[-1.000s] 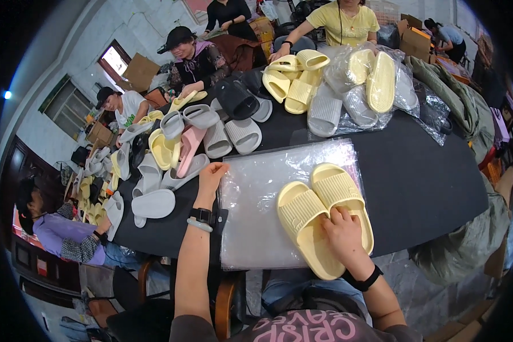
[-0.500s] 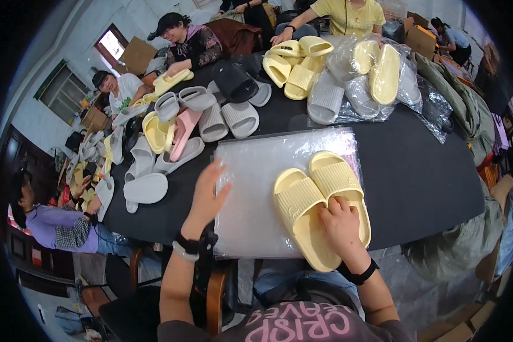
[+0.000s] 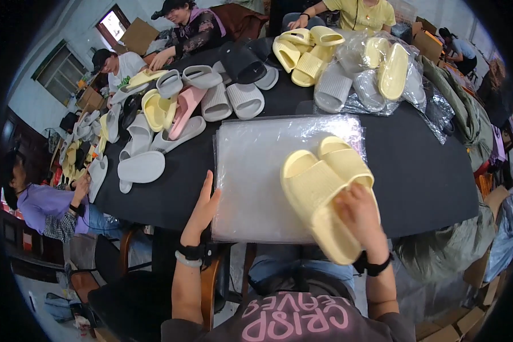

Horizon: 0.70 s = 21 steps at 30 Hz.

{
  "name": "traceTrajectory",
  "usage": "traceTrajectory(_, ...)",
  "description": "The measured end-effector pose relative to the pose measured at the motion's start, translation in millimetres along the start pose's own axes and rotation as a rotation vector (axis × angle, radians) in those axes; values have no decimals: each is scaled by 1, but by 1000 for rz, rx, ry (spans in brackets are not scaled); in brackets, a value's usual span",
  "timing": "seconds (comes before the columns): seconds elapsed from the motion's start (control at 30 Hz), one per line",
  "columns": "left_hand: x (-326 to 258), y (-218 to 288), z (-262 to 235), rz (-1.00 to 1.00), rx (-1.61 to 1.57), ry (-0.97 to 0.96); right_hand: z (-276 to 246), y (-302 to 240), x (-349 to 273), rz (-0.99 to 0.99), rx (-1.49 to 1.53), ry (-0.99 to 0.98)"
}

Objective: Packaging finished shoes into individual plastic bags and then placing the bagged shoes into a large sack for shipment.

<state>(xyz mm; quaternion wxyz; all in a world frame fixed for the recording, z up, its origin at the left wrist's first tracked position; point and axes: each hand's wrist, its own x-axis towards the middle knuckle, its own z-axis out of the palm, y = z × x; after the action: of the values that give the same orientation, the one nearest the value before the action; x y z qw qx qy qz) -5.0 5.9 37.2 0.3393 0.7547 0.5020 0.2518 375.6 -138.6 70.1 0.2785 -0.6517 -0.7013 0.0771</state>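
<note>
Farthest left, a co-worker in a purple top [image 3: 51,208] sits at the black desk [image 3: 422,182], a hand raised near a grey slipper [image 3: 98,178]. Then comes a loose heap of slippers, with an upturned grey slipper [image 3: 141,167] at its near end and a pink slipper [image 3: 186,111] farther back. The left hand [image 3: 201,211] is just beside the left edge of a stack of clear plastic sleeves [image 3: 248,182], thumb parted from the fingers, nothing visible in it; whether it touches the plastic cannot be told. Over the right part of the stack are the yellow slippers [image 3: 310,182], side by side, toes pointing away from the person, one heel reaching past the near edge. The right hand [image 3: 359,214] curls in and seems closed on the pair, though blur hides the exact grip. Farther right, plastic-wrapped slippers [image 3: 393,71] lie toward the far side.

The step in hand looks like handling the pair above the sleeves; the next move would call for a firm hold on both slippers, with the free left hand steadying the slick plastic.
</note>
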Motion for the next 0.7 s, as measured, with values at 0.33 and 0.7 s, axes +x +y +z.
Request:
traceTrajectory(0.33, -50, -4, 19, -51, -433, -34, -54, 108, -101, 289, 1357, 620)
traceTrajectory(0.7, -39, 3, 21, -76, -578, -52, 16, 153, -128, 332, 1452, 681)
